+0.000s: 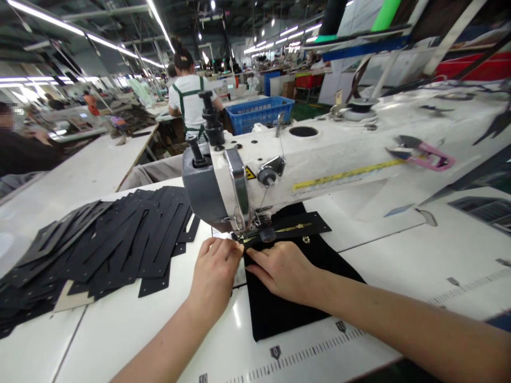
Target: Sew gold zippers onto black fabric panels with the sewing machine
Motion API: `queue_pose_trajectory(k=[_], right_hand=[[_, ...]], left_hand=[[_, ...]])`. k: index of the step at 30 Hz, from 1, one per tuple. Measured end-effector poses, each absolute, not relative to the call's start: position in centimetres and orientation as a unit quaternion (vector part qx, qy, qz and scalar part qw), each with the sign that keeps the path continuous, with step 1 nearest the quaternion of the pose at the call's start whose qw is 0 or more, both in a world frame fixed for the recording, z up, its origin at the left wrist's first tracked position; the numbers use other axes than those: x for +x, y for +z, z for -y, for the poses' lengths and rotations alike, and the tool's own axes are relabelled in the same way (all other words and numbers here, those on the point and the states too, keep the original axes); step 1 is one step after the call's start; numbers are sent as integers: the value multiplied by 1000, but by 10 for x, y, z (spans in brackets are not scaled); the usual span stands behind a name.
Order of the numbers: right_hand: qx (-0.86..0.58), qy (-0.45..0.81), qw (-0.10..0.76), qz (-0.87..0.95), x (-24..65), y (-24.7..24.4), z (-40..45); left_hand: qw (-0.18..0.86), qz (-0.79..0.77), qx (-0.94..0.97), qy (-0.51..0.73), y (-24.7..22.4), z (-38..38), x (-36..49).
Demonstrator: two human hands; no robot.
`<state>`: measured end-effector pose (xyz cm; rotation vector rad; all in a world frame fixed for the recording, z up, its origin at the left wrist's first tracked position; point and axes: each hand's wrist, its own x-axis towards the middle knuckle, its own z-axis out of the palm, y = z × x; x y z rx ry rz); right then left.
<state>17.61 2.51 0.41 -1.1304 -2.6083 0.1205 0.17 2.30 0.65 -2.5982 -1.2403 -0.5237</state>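
Right by the needle area of a white sewing machine [239, 183], my left hand [215, 268] is closed, its fingertips pinching the left edge of the black work near the presser foot. The exact bit pinched is partly hidden. My right hand [285, 271] rests on the black fabric panel [287, 314], thumb and index finger apart and pressing on it. A black strip with a gold-toothed zipper [293, 229] lies across the panel, under the machine head. A small gold zipper pull [306, 240] shows beside the strip.
A spread pile of black slotted pieces [131, 239] covers the table on the left. Pink-handled thread snips [425, 152] lie on the machine arm. Ruler marks run along the front table edge. A blue basket [259, 113] and a seated person [191, 98] are beyond.
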Motion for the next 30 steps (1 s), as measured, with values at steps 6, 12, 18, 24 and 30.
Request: queue_pose_trajectory(k=[6,12,18,24,30], right_hand=[[-361,-68,228,902,181,12,-20],[-395,-66,245,883,176,-1,-35],[-392,-9,208,896,174,-8,-40],[-393,-16,201,897,176,-9,-40],[-387,-8,204,899,176,-10,-40]], left_hand=[[109,415,-886,-175,8,-23,2],[149,422,-874,-191,4,-23,1],[180,386,-886,-181,4,-24,1],[173,379,-893,-172,7,-26,2],[163,375,-894,-182,7,-28,2]])
